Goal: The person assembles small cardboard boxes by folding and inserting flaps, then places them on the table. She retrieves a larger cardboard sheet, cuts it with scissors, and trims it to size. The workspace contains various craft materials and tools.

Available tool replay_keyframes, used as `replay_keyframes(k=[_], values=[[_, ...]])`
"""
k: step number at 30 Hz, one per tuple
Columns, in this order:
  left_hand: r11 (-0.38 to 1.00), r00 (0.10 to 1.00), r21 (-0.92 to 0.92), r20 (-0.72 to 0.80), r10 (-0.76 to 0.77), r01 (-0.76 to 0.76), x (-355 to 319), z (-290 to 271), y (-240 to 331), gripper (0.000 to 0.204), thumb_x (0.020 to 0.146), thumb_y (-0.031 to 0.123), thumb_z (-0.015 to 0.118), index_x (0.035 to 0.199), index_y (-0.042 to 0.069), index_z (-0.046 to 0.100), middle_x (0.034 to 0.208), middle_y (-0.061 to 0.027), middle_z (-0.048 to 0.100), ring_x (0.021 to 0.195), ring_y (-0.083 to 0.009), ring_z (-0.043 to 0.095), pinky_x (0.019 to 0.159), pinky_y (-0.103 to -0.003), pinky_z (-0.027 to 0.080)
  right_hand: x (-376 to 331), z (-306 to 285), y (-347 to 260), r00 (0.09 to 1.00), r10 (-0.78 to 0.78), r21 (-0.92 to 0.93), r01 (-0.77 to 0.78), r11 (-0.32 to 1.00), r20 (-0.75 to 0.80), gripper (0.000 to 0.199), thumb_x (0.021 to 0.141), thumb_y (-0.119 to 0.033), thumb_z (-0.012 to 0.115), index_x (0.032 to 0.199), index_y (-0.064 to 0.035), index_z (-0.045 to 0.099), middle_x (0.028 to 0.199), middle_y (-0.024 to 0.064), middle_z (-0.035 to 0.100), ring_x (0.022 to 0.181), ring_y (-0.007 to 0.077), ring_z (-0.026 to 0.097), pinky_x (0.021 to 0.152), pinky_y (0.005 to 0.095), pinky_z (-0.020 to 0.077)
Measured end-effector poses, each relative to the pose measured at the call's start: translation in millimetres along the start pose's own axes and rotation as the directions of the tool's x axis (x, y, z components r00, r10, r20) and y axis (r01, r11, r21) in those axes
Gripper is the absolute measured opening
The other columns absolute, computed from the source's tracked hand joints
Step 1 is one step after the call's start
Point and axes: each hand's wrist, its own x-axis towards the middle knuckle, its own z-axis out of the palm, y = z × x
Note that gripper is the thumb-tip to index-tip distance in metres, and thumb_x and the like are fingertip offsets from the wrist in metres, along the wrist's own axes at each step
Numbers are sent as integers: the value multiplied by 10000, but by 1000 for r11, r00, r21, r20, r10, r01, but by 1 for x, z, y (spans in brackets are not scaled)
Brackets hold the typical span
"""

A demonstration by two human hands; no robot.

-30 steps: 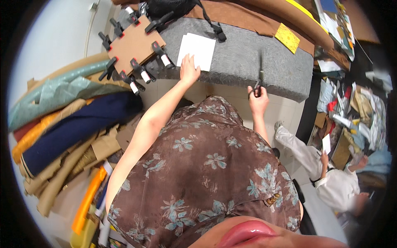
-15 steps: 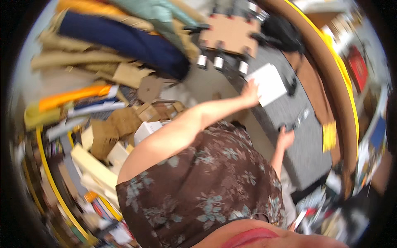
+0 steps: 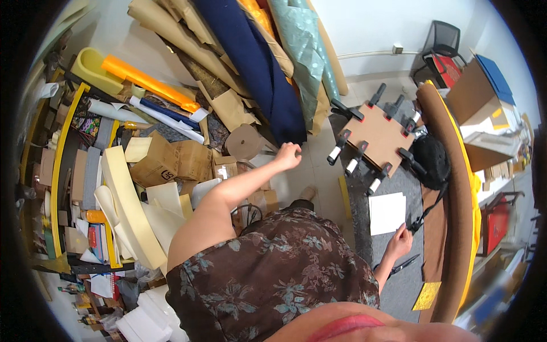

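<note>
My left hand (image 3: pixel 289 156) hangs in the air above the floor, close to the lower end of a navy fabric roll (image 3: pixel 279 108). Its fingers are loosely curled, and I see nothing in them. Over the grey-covered table, my right hand (image 3: pixel 400 242) is at the lower right corner of some white paper sheets (image 3: pixel 387 214), fingers partly bent; whether it touches them I cannot tell. Under that wrist lies a slim dark tool (image 3: pixel 405 264), perhaps scissors. Farther back on the table, a brown square board (image 3: pixel 376 138) has several black clamps around its edges.
A black bag (image 3: pixel 431 161) with a strap lies right of the board. A long brown roll (image 3: pixel 460 228) edges the table's right side. Cardboard boxes (image 3: pixel 191 159), foam strips (image 3: pixel 128 205) and paper rolls crowd the left. A chair (image 3: pixel 443 51) stands by the back wall.
My left hand has left the white sheets and swung left over the floor. My right hand is now beside the sheets, away from the tool's handle. The view has turned.
</note>
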Motion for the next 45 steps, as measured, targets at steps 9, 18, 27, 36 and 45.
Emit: replay_keyframes(k=[9, 18, 27, 36, 45], values=[[945, 760, 104, -571, 311, -309, 148, -226, -50, 161, 757, 92, 675, 901, 42, 624, 1003, -141, 601, 1066, -336, 515, 953, -410, 424, 114, 33, -285, 924, -365, 571, 239, 785, 116, 112, 846, -116, 685, 809, -16, 650, 631, 123, 609, 537, 198, 585, 530, 304, 458], [780, 29, 598, -790, 613, -184, 331, -563, -58, 288, 781, 157, 667, 1026, 27, 589, 1109, -167, 544, 1106, -355, 474, 987, -453, 386, 268, 94, -634, 502, -863, 519, 752, 406, -52, 157, 774, -114, 683, 914, -51, 650, 887, 112, 614, 870, 316, 584, 756, 399, 490], [792, 77, 579, -814, 576, 193, 420, -656, -94, 438, 793, 482, 638, 903, 58, 662, 902, -80, 632, 910, -269, 567, 916, -422, 374, 455, 54, -1038, 163, -682, 138, 986, 92, -713, 360, 773, -230, 686, 1066, -42, 594, 1112, 174, 595, 1040, 352, 561, 911, 426, 462], [829, -8, 556, -830, 557, 64, 380, -654, -84, 226, 740, 238, 687, 860, 62, 612, 860, -117, 595, 889, -328, 555, 825, -439, 418, 514, 33, -1206, 311, -899, 139, 950, 281, -307, 587, 778, -305, 652, 1289, -78, 474, 1357, 177, 493, 1263, 346, 454, 1013, 456, 409], [785, -45, 617, -784, 619, 55, 389, -657, -92, 244, 770, 240, 686, 892, 42, 614, 880, -134, 605, 897, -342, 565, 802, -441, 421, 509, 27, -1202, 29, -929, -73, 996, 60, -369, 503, 818, -473, 546, 1110, -70, 621, 1205, 200, 581, 1158, 347, 521, 954, 481, 420]])
